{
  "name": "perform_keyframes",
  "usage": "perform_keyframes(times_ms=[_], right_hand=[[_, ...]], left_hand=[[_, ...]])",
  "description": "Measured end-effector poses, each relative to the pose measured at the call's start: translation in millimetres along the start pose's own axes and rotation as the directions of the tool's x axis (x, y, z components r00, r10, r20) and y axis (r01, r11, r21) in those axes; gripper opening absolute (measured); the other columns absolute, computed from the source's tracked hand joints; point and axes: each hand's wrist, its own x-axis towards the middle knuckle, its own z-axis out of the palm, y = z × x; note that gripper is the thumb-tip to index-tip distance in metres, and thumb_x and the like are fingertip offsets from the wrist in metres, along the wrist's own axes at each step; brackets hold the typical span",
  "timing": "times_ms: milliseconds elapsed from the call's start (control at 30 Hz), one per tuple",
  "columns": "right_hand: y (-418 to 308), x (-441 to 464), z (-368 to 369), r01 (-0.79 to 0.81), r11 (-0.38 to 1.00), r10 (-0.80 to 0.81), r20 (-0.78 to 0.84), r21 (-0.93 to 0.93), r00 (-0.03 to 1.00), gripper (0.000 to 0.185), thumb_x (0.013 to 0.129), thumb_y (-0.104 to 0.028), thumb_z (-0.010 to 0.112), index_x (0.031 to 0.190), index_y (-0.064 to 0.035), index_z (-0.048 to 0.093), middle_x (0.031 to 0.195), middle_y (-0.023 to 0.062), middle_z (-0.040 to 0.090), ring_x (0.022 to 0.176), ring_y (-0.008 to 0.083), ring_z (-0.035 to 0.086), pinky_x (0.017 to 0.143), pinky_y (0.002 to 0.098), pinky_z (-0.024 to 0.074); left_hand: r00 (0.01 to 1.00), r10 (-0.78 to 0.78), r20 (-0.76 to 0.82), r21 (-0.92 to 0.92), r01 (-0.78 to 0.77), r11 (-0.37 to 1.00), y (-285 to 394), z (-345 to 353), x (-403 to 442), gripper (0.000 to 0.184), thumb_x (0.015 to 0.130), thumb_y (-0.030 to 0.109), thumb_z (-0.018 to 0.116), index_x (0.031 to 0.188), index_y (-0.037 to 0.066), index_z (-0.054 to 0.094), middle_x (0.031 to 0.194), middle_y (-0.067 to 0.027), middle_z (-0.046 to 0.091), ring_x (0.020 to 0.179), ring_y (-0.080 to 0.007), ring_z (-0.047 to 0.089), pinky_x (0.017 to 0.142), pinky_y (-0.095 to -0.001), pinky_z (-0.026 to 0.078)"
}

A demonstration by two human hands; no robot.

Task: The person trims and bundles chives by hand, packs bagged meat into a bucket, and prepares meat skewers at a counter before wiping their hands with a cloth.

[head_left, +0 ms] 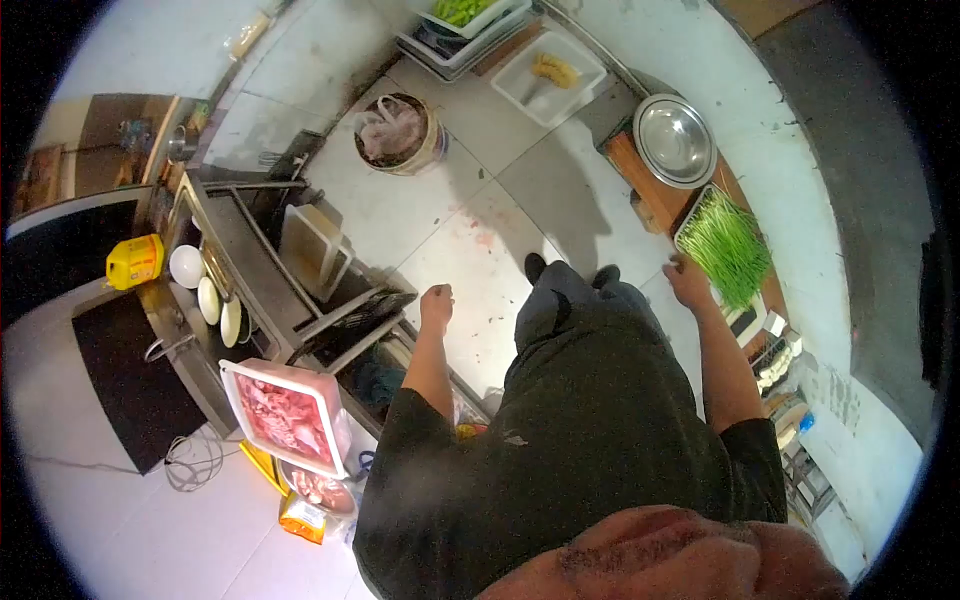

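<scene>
My left hand (437,304), its fingers curled in and nothing visible in them, hangs beside the metal rack (320,325). On the other side is my right hand (688,282), loosely closed, with nothing showing in its fingers. Nearest to it is a basket (683,229) of long thin green stalks (728,245); I cannot tell whether the hand touches it. Past the basket sits a round steel bowl (675,140) on a brown wooden surface (633,168).
A bucket (433,143) with a plastic bag inside, and a white bin (580,105) holding something yellow, stand on the tiled floor (490,235). To the left are a tub of raw meat (285,415), a yellow jug (135,262) and white bowls (186,266).
</scene>
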Motion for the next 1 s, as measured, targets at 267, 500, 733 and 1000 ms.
perform_keyframes(times_ms=[267, 500, 733, 1000], right_hand=[[169.6, -69.0, 34.3, -0.253, 0.963, 0.257, -0.028, 0.096, 0.966, 0.035, 0.08, -0.023, 0.06, 0.098, 0.0069, 0.06, 0.073, 0.0183, 0.063, 0.06, 0.0257, 0.062, 0.059, 0.0327, 0.0485], [158.2, -105.6, 32.4, -0.517, 0.764, 0.519, 0.109, 0.385, 0.848, 0.032, 0.082, -0.021, 0.06, 0.099, 0.0072, 0.059, 0.074, 0.011, 0.062, 0.058, 0.0161, 0.057, 0.051, 0.0281, 0.0449], [151.2, -74.4, 37.1, -0.387, 0.844, 0.416, 0.0, 0.371, 0.909, 0.034, 0.084, -0.018, 0.061, 0.106, 0.0067, 0.058, 0.079, 0.0109, 0.062, 0.063, 0.0155, 0.058, 0.056, 0.0282, 0.046], [97.9, -63.7, 6.0, -0.388, 0.826, 0.395, 0.072, 0.408, 0.916, 0.044, 0.082, -0.023, 0.062, 0.112, 0.0075, 0.056, 0.086, 0.0178, 0.065, 0.068, 0.0209, 0.062, 0.065, 0.034, 0.0501]], left_hand=[[0.999, -0.021, -0.034, 0.039, 0.022, 0.999, 41.0, -3.7, 6.9, 0.032, 0.084, 0.025, 0.055, 0.095, -0.005, 0.063, 0.078, -0.0104, 0.063, 0.07, -0.0188, 0.059, 0.065, -0.0324, 0.046], [0.998, 0.016, 0.066, 0.019, -0.017, 1.0, 2.1, 22.0, 16.8, 0.033, 0.082, 0.027, 0.057, 0.091, -0.003, 0.064, 0.075, -0.0112, 0.064, 0.066, -0.0181, 0.059, 0.063, -0.0312, 0.046], [0.995, 0.07, 0.065, 0.125, -0.078, 0.989, 9.1, 21.6, 19.7, 0.033, 0.082, 0.026, 0.056, 0.091, -0.004, 0.064, 0.077, -0.0116, 0.063, 0.067, -0.0185, 0.059, 0.064, -0.031, 0.047], [0.999, 0.035, 0.041, 0.139, -0.04, 0.99, 35.5, 11.5, -2.9, 0.035, 0.081, 0.025, 0.055, 0.097, -0.005, 0.062, 0.084, -0.0129, 0.063, 0.07, -0.0193, 0.06, 0.065, -0.0317, 0.047]])
